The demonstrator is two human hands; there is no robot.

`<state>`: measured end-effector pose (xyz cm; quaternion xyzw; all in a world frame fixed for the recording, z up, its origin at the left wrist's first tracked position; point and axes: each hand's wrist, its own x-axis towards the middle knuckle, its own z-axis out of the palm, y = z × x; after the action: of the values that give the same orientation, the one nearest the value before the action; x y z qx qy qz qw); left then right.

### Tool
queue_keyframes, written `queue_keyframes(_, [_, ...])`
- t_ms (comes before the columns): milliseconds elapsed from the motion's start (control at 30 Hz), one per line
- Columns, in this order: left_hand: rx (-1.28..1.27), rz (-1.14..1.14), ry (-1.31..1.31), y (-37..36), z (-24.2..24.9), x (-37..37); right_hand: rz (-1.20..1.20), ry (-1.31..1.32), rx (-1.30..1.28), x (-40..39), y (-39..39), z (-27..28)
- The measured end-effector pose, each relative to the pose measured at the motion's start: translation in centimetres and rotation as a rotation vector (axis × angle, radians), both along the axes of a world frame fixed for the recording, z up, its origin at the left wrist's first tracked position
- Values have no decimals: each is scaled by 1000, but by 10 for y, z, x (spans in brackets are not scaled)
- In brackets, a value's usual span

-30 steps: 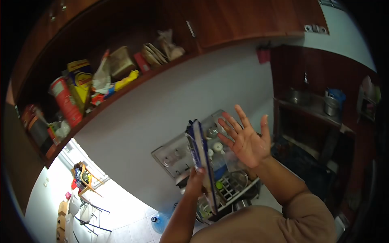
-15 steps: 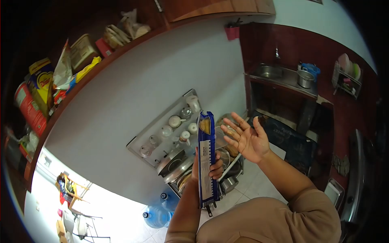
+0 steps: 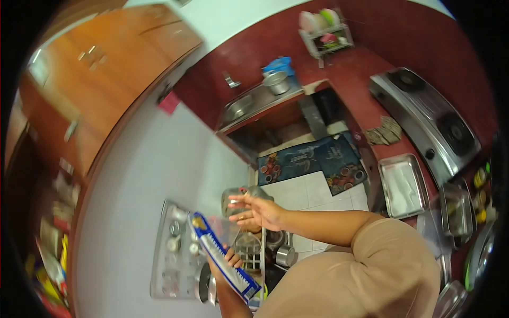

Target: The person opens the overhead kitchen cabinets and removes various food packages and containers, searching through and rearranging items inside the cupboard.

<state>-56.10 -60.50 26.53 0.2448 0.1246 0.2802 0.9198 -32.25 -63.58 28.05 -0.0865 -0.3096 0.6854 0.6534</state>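
A long blue and white packet (image 3: 222, 259) is held in my left hand (image 3: 232, 259), whose fingers wrap round its edge. The packet tilts, its upper end toward the wall-side tray of cups. My right hand (image 3: 260, 212) is raised just to the right of the packet, fingers spread, holding nothing and apart from it. Behind the hands stands a dish rack (image 3: 254, 259) with pots and other vessels, partly hidden by the packet and my arm.
A sink (image 3: 239, 107) and a metal pot (image 3: 277, 84) are at the back. The gas stove (image 3: 432, 124) and a steel tray (image 3: 403, 185) stand on the red counter at the right. Wooden cabinets (image 3: 111, 63) hang at upper left. A dark mat (image 3: 302, 161) lies on the floor.
The view has turned to the right, bringing the stove and steel tray into fuller sight. The packet is more tilted and lower left in view. My right hand's fingers now point left.
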Motion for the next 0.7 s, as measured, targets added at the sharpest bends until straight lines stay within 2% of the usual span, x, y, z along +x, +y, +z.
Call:
queue_keyframes(33, [-5, 50, 12, 2, 3, 11, -33, -10, -23, 14, -1, -6])
queue_keyframes(233, [-8, -172, 169, 34, 5, 87, -306, 64, -198, 121, -6, -48])
queue_keyframes(367, [-26, -283, 229, 51, -4, 151, -671, 181, -382, 204, -16, -87])
queue_keyframes(500, [-80, -412, 258, 68, -17, 222, -1022, 109, -552, 297, -45, -123])
queue_keyframes(567, [-112, -458, 262, 72, -22, 258, -1207, -143, -696, 346, -62, -144])
queue_keyframes(633, [-151, -513, 259, 73, -27, 291, -1571, -1044, -875, 400, -85, -170])
queue_keyframes(700, [-171, -521, 250, 70, -26, 322, -1532, -1579, -1193, 441, -110, -177])
